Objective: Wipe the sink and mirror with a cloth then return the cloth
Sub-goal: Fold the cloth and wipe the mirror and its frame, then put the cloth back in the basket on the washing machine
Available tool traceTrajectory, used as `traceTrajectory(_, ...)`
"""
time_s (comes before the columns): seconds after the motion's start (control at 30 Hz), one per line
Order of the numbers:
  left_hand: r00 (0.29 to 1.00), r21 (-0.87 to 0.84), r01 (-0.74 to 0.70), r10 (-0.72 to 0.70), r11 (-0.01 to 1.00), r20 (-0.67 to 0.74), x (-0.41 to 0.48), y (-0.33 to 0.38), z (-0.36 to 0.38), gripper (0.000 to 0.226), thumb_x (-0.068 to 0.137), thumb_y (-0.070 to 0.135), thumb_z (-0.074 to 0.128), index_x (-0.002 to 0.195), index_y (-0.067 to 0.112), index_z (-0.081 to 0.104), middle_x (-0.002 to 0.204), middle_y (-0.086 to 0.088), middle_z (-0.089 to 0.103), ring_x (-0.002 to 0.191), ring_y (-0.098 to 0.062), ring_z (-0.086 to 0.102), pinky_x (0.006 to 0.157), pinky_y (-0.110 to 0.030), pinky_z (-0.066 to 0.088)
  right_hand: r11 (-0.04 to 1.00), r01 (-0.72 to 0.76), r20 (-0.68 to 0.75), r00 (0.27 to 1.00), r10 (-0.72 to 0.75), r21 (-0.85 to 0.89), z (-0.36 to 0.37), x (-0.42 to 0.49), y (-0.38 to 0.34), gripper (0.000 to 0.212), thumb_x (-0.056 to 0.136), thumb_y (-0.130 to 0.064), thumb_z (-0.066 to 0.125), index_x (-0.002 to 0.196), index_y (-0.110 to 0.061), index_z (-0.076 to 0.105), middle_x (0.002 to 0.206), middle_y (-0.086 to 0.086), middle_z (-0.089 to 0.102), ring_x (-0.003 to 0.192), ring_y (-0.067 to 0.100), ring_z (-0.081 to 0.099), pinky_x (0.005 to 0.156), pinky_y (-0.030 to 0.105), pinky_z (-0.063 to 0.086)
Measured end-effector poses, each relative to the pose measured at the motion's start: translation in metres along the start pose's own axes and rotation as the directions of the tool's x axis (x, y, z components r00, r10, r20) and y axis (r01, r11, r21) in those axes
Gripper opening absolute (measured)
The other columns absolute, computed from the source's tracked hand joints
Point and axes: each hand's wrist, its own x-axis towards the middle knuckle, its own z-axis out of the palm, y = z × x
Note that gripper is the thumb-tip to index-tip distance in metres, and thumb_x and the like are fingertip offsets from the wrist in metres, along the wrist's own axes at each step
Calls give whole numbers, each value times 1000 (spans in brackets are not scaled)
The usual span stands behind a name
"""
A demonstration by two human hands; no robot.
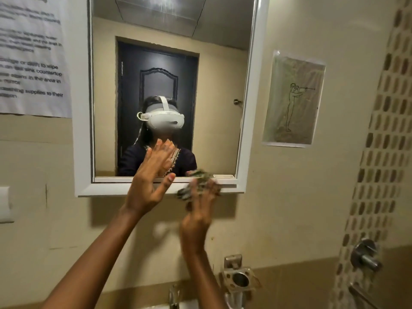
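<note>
A white-framed mirror (249, 108) hangs on the beige wall and reflects a person wearing a white headset. My right hand (197, 216) is raised at the mirror's lower right edge, blurred, holding a dark patterned cloth (196, 185) against the bottom frame. My left hand (149, 181) is up in front of the lower glass, fingers spread, holding nothing. Only a sliver of the white sink (189, 305) shows at the bottom edge, behind the tap (174, 295).
A metal holder (239, 278) is fixed to the wall below the mirror on the right. A shower valve (364, 255) sits by the mosaic tile strip. A printed notice (31, 56) hangs left of the mirror, a drawing (293, 100) right of it.
</note>
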Motion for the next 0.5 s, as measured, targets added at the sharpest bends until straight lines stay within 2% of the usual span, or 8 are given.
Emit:
traceTrajectory(0.07, 996, -145, 81, -87, 986, -33, -7, 8, -8, 52, 90, 31, 44, 137, 10, 42, 150, -5, 36, 144, -14, 20, 120, -39, 14, 989, 144, 156, 978, -137, -30, 19, -19, -17, 77, 77, 15, 42, 142, -25, 31, 160, -5, 6, 145, 35, 9, 121, 36, 4)
traceTrajectory(0.1, 990, -177, 119, -131, 977, -57, -16, 13, -10, 48, 90, 30, 44, 133, 10, 47, 147, -3, 40, 142, -12, 25, 119, -37, 17, 980, 200, 230, 955, -189, -23, 23, -22, -22, 74, 78, 12, 46, 142, -20, 28, 159, -3, 9, 145, 34, 8, 120, 42, 4)
traceTrajectory(0.17, 956, -237, 233, -267, 943, -123, -43, 24, -11, 39, 90, 29, 46, 122, 11, 59, 139, -1, 51, 134, -11, 40, 114, -34, 31, 944, 328, 393, 870, -297, -14, 16, -24, -25, 64, 78, 11, 48, 137, -11, 37, 154, 5, 22, 146, 32, 7, 119, 48, 6)
traceTrajectory(0.27, 812, -350, 470, -552, 810, -187, -82, 36, -10, 23, 90, 19, 54, 112, 18, 62, 119, -3, 64, 109, -17, 61, 90, -40, 52, 882, 472, 553, 738, -386, -13, -17, -22, -18, 67, 73, 8, 38, 136, -14, 45, 151, 11, 33, 144, 31, 15, 118, 50, 14)
traceTrajectory(0.33, 732, -466, 596, -681, 654, -20, -96, 39, -5, 21, 90, 12, 55, 108, 20, 60, 110, -2, 64, 100, -16, 61, 81, -31, 53, 909, 417, 559, 758, -335, -21, -43, -23, -12, 79, 71, 15, 43, 141, -20, 36, 153, 9, 30, 139, 28, 22, 116, 46, 24)
traceTrajectory(0.4, 667, -597, 684, -692, 420, 276, -98, 43, 5, 15, 90, 12, 54, 101, 18, 62, 100, -4, 66, 98, -25, 63, 78, -32, 53, 962, 267, 554, 795, -250, 50, -70, -21, -14, 86, 75, 17, 49, 145, -25, 25, 156, 1, 22, 135, 23, 28, 114, 36, 31)
traceTrajectory(0.43, 658, -606, 708, -650, 364, 379, -98, 47, 10, 14, 89, 13, 55, 99, 16, 64, 96, -6, 68, 95, -26, 64, 76, -33, 55, 973, 217, 568, 793, -220, 74, -82, -18, -17, 85, 78, 13, 53, 146, -28, 22, 158, -2, 17, 134, 20, 29, 112, 29, 31)
traceTrajectory(0.5, 690, -616, 696, -584, 369, 429, -100, 53, 27, 15, 85, 13, 59, 99, 10, 66, 91, -8, 68, 87, -20, 65, 70, -26, 56, 990, 127, 616, 775, -141, 66, -109, -13, -19, 81, 80, 0, 62, 143, -33, 23, 157, -4, 15, 135, 16, 28, 109, 19, 27)
